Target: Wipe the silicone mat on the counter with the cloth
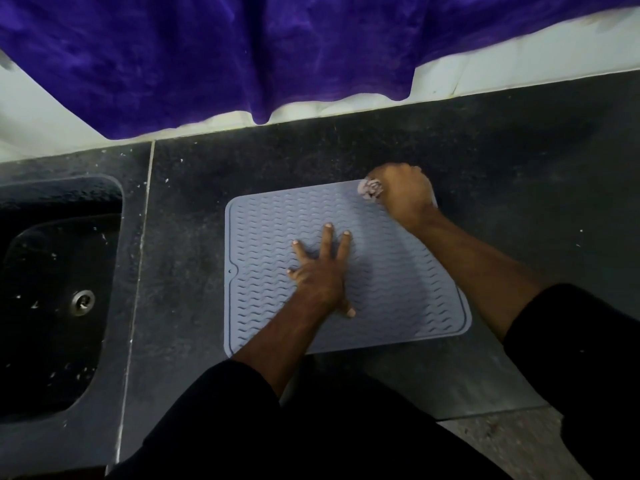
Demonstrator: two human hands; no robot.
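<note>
A grey-blue silicone mat [263, 230] with a wavy ribbed surface lies flat on the dark counter [180, 216]. My left hand [320, 268] rests palm down near the mat's middle, fingers spread. My right hand [403, 194] is fisted over the mat's far right corner, gripping a small bunched pinkish-grey cloth [370, 189] that pokes out at the left of the fist and touches the mat. Most of the cloth is hidden inside the hand.
A dark sink [52, 289] with a metal drain [83, 302] is sunk into the counter at the left. A purple fabric [242, 53] hangs over the white wall behind the counter. The counter's front edge runs at the lower right.
</note>
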